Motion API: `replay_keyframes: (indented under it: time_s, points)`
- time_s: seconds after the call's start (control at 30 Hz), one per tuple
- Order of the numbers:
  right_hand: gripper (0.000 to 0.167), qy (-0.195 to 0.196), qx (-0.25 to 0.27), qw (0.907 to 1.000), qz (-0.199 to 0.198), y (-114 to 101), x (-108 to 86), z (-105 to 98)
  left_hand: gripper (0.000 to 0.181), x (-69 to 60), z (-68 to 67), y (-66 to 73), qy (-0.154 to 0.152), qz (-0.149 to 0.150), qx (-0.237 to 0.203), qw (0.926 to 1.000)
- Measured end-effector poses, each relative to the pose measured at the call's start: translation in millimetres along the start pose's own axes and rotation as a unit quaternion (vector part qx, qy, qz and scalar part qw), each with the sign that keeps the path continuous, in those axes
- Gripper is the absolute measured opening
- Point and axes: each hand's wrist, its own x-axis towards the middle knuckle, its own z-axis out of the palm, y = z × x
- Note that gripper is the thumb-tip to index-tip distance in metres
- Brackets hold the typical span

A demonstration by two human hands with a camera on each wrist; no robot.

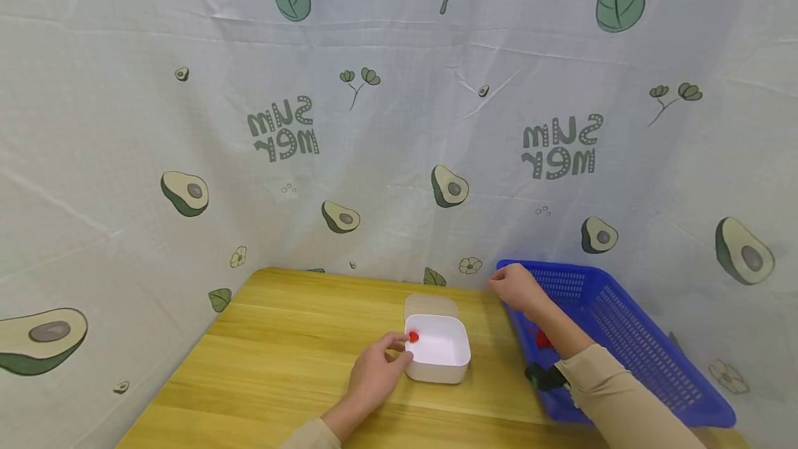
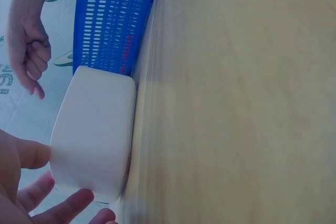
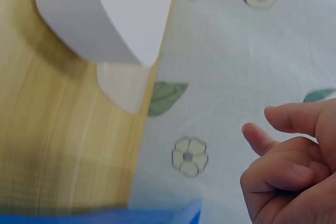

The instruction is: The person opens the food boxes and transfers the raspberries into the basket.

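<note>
A white square box [image 1: 438, 373] with a small red piece [image 1: 413, 337] inside, near its left wall, stands on the table. My left hand [image 1: 377, 369] is at the box's left side, its thumb and fingers loosely spread against the wall and rim. In the left wrist view the thumb [image 2: 34, 153] meets the box's edge. My right hand [image 1: 517, 288] hovers over the far left corner of a blue basket [image 1: 704, 404]. The right wrist view shows its thumb and forefinger apart, nothing between them, with the other fingers curled.
Behind the box lies a pale translucent lid [image 1: 430, 305]. Red pieces [image 1: 542, 339] are inside the basket, partly hidden by the right forearm. A dark wristband [image 1: 544, 377] is on the right wrist. A printed curtain [image 1: 399, 123] hangs along the far table edge.
</note>
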Motion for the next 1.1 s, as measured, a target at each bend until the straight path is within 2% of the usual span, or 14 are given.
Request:
replay_keyframes:
  time_s: [0.1,0.23,0.47,0.87,1.1]
  points:
    - [0.021,-0.019,0.003,0.9998,-0.007,-8,-0.6,14,0.027,0.3,-0.1,-0.2,0.001,0.0,0.0,1.0]
    - [0.03,-0.041,0.016,0.999,-0.009,-15,-2.8,33,0.027,-0.3,-0.4,0.1,0.001,0.0,-0.003,1.0]
    - [0.027,-0.043,0.026,0.9985,0.02,-20,-3.5,59,0.027,0.1,0.0,1.4,-0.004,-0.006,0.001,1.0]
    - [0.023,-0.072,0.055,0.9957,0.02,-24,-3.5,93,0.028,1.0,0.0,1.1,-0.019,-0.015,0.004,0.9997]
    - [0.02,-0.078,0.089,0.9926,0.024,-27,-5.4,107,0.028,-0.9,-1.8,2.6,-0.016,-0.008,0.004,0.9998]
